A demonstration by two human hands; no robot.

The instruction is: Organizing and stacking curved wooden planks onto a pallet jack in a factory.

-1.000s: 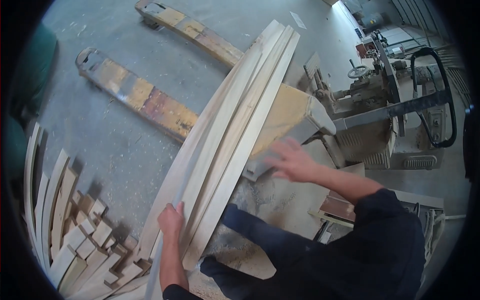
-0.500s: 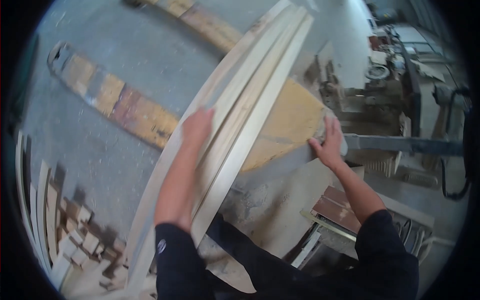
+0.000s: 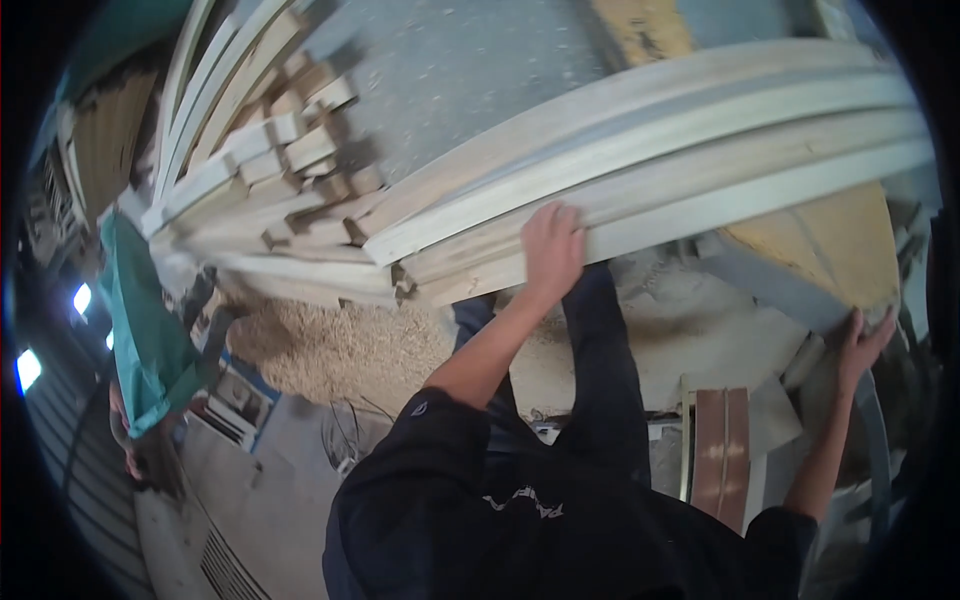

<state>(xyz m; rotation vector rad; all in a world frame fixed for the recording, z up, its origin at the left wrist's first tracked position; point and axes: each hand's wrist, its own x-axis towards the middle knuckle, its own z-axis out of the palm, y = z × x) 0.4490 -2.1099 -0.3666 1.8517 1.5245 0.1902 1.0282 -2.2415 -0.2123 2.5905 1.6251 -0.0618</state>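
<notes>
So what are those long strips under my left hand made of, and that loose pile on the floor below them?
The long strips look like bare, unfinished wood: pale, matte, with faint grain and square-cut ends. The left hand lies on them. The loose pile looks like sawdust or fine shavings: tan, grainy, heaped.

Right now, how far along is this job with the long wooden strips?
Done: many short offcuts already lie stacked on the floor, with sawdust beside them. In hand: the left hand presses on a bundle of long pale strips, while the right hand touches the edge of a tan board beneath. Left: all the long strips look uncut.
</notes>
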